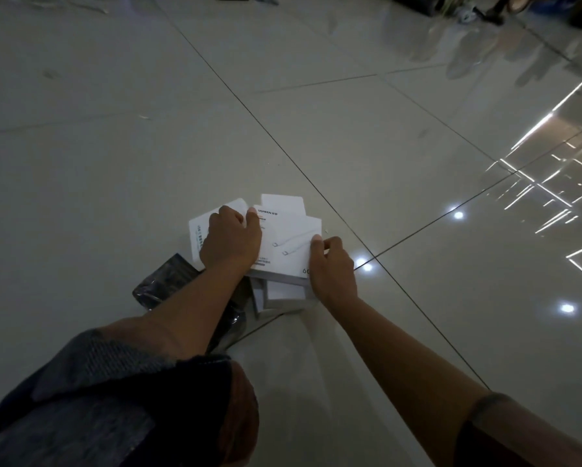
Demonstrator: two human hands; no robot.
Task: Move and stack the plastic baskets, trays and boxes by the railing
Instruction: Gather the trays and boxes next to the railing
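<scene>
Pressing down on a loose pile of white boxes (283, 237) on the tiled floor (350, 129), both hands are gathering them together: the left hand (230, 239) lies curled over the left part of the pile, its grip closed on a box edge near the top, while the right hand (331, 264) pinches the right edge of the uppermost box, the one printed with a cable. More white cartons (279, 294) sit beneath, askew, and a dark plastic bag (168, 281) lies just beside them to the left. By my reading the stacking has barely begun: the boxes are uneven, no railing, baskets or trays are visible, and carrying them there remains.
</scene>
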